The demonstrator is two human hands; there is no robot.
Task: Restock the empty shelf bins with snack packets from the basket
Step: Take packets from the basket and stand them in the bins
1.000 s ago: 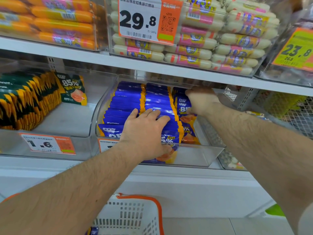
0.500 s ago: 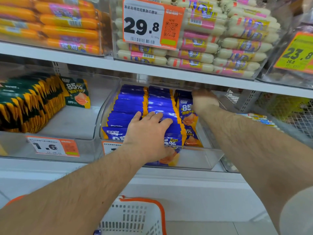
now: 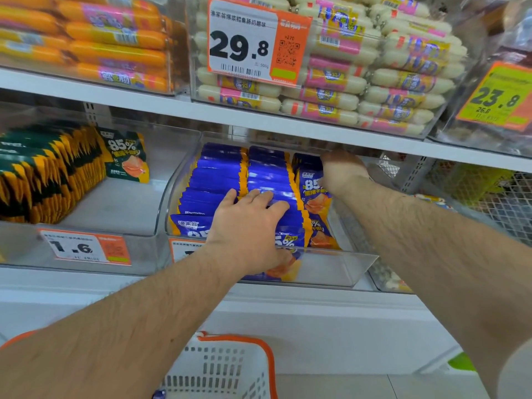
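Blue snack packets (image 3: 224,180) stand in rows in the clear bin (image 3: 339,267) at frame centre. The left hand (image 3: 247,231) lies flat on the front rows, fingers straight. The right hand (image 3: 341,169) reaches the bin's back right; its grip cannot be told. A white basket (image 3: 230,367) sits at the lower centre.

- The left forearm reached up from the lower left, bare, its wrist straight.
- The left hand (image 3: 247,228) lay palm down, fingers (image 3: 260,197) stretched forward and slightly spread, pressing flat; the thumb hooked down at the near side.
- The right forearm came in from the lower right, extended farther.
- The right hand (image 3: 341,171) was seen from behind, knuckles up, fingers curled out of sight.
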